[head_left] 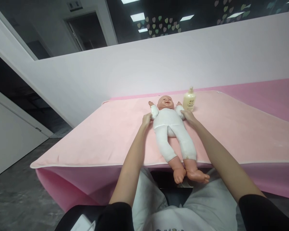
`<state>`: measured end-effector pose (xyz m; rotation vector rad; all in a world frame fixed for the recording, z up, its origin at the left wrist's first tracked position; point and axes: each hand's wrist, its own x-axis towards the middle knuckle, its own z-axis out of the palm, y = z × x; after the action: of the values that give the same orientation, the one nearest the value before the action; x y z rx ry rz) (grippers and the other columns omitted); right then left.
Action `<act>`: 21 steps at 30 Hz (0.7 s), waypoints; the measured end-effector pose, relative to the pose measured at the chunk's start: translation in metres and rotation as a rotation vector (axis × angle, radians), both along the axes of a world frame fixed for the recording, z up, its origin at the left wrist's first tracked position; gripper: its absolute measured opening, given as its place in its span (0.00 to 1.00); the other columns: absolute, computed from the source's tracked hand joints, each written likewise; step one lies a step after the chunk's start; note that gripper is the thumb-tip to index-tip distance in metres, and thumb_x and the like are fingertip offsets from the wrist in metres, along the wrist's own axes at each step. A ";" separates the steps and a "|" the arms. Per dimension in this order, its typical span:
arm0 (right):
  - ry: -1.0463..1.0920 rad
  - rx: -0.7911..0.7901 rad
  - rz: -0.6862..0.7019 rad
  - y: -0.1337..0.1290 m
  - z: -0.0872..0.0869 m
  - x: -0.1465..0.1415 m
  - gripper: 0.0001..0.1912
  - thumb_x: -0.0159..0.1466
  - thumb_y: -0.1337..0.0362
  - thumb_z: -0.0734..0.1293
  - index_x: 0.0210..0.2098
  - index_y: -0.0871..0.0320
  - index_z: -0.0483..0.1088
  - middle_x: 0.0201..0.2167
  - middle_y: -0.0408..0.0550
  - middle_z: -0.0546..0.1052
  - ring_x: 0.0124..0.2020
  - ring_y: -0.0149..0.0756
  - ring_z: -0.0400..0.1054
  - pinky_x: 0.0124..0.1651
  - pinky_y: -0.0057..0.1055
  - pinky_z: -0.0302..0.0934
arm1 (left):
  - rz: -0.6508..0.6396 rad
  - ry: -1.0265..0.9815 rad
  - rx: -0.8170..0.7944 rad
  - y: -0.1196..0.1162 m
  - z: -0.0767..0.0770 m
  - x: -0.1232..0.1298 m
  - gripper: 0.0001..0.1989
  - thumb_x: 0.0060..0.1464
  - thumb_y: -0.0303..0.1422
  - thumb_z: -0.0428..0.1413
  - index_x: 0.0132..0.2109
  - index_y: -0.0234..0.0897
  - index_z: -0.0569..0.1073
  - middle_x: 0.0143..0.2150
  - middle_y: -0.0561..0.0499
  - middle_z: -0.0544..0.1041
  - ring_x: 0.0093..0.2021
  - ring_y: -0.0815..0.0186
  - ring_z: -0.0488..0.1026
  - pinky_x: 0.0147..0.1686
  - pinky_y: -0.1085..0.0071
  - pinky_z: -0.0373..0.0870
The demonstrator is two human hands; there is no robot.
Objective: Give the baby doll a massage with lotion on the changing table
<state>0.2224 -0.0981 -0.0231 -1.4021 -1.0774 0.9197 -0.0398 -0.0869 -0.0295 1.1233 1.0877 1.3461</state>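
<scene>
A plastic baby doll in a white one-piece suit (170, 128) lies face up on a pale pink padded mat (98, 141) that covers the table, its head toward the far wall and its bare feet hanging past the near edge of the mat, above the person's lap. The left hand (146, 119) rests against the doll's arm on the left of the picture, the right hand (188, 115) against the other arm near the shoulder. Both hands look loosely curled around the sleeves; whether the fingers truly grip or only touch cannot be told at this distance.

Judging from how things lie, the handling is at an early point: the doll is fully dressed, and the cream-coloured pump bottle of lotion (189, 99), standing upright just beside the doll's head and close to the right hand, appears untouched.

As for room, the mat is wide and bare on both sides of the doll, so the arms can swing outward freely. The near edge is the tight spot, since the doll's legs already overhang it. A plain pale partition (159, 61) rises behind the table, well apart from the doll's head.
</scene>
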 end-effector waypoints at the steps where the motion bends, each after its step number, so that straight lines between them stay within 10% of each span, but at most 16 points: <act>1: 0.057 0.015 0.004 0.002 0.000 0.001 0.07 0.51 0.64 0.62 0.28 0.61 0.67 0.29 0.45 0.72 0.31 0.30 0.64 0.34 0.26 0.58 | -0.011 -0.026 0.008 -0.001 0.002 0.000 0.10 0.39 0.33 0.52 0.29 0.34 0.73 0.22 0.53 0.69 0.24 0.69 0.65 0.28 0.72 0.64; 13: 0.229 0.062 0.209 -0.014 0.006 0.016 0.18 0.39 0.71 0.59 0.32 0.60 0.67 0.28 0.44 0.73 0.31 0.31 0.66 0.29 0.24 0.60 | -0.029 -0.078 0.060 -0.006 0.009 -0.006 0.19 0.30 0.26 0.51 0.33 0.35 0.80 0.33 0.51 0.78 0.32 0.69 0.69 0.35 0.73 0.64; 21: 0.257 0.048 0.223 -0.017 0.006 0.022 0.13 0.45 0.65 0.65 0.32 0.59 0.72 0.32 0.47 0.76 0.28 0.29 0.65 0.27 0.23 0.58 | 0.060 -0.202 -0.040 -0.009 0.011 -0.004 0.05 0.31 0.23 0.54 0.21 0.33 0.73 0.25 0.50 0.75 0.29 0.69 0.71 0.34 0.71 0.67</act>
<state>0.2440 -0.1147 -0.0167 -1.1035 -1.0647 1.1926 -0.0439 -0.0957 -0.0182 0.9096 1.0023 1.4454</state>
